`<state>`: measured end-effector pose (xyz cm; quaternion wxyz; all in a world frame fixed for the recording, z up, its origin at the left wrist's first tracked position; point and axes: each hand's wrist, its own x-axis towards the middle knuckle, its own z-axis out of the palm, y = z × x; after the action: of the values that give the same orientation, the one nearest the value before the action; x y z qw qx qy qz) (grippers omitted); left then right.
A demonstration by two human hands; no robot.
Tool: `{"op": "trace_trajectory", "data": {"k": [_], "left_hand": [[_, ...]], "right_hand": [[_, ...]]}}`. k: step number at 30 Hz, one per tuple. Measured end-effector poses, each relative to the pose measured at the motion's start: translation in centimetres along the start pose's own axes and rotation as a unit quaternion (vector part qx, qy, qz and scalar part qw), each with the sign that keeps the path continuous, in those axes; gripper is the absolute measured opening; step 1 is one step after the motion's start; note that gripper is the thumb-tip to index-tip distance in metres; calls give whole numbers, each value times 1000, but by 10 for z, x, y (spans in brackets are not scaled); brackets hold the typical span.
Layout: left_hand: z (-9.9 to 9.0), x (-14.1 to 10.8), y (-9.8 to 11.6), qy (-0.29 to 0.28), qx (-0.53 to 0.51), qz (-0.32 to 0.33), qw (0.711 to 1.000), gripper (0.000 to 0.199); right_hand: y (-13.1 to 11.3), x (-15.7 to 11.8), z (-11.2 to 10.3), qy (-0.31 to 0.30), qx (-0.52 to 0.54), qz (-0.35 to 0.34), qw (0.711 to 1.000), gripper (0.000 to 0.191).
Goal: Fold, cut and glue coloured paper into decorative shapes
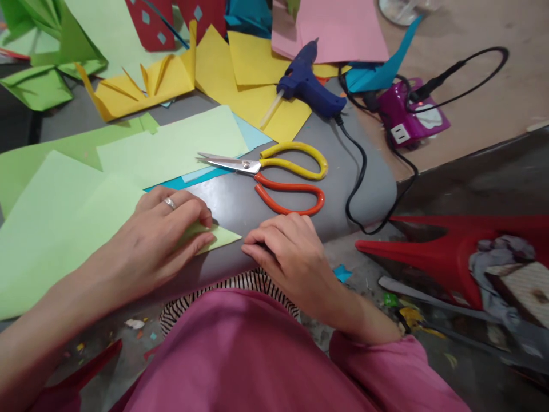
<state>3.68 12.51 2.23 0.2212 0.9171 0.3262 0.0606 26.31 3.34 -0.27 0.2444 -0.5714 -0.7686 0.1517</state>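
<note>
A light green sheet of paper (68, 229) lies along the table's near edge, its right end folded to a narrow point. My left hand (171, 229), a ring on one finger, is closed on this paper close to the point, thumb in front and fingers curled over. At the very tip, my right hand (287, 246) has its thumb and fingers pinched together; the fingers hide part of the contact. Just beyond my hands rest scissors (246, 165) with one yellow and one orange handle, blades towards the left.
Behind the scissors, a blue glue gun (306, 83) lies on yellow paper (253, 106); its cord hangs past the table's edge. A purple power socket (403, 114) stands at right. Folded yellow paper (141, 91) and green pieces (40, 86) lie at back left. A red stool (454, 263) is at lower right.
</note>
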Motion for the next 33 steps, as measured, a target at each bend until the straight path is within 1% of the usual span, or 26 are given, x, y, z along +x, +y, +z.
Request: {"op": "trace_trajectory", "data": {"k": [4, 7, 9, 12, 15, 17, 20, 25, 33], "left_hand": [[0, 4, -4, -1, -19, -3, 1000, 13], [0, 6, -5, -7, -39, -5, 999, 14], [1, 6, -6, -11, -45, -9, 999, 15], [2, 5, -6, -15, -45, -14, 999, 16], [3, 4, -5, -12, -49, -5, 999, 17], [3, 4, -4, -9, -51, -3, 999, 16], [3, 3, -2, -5, -48, 1, 999, 13], [4, 3, -2, 5, -43, 3, 999, 12], [7, 3, -2, 17, -34, -1, 999, 14]], "right_hand": [[0, 0, 0, 4, -2, 0, 1000, 23], [2, -2, 1, 16, -9, -5, 1000, 18], [4, -4, 2, 27, -11, -33, 999, 19], [7, -6, 4, 45, -31, -95, 994, 29], [7, -6, 7, 35, -78, -122, 989, 33], [7, -5, 8, 24, -101, -128, 986, 31], [7, -6, 9, 35, -115, -142, 983, 28], [7, -8, 10, 40, -144, -157, 976, 30], [5, -9, 12, 37, -140, -153, 978, 30]]}}
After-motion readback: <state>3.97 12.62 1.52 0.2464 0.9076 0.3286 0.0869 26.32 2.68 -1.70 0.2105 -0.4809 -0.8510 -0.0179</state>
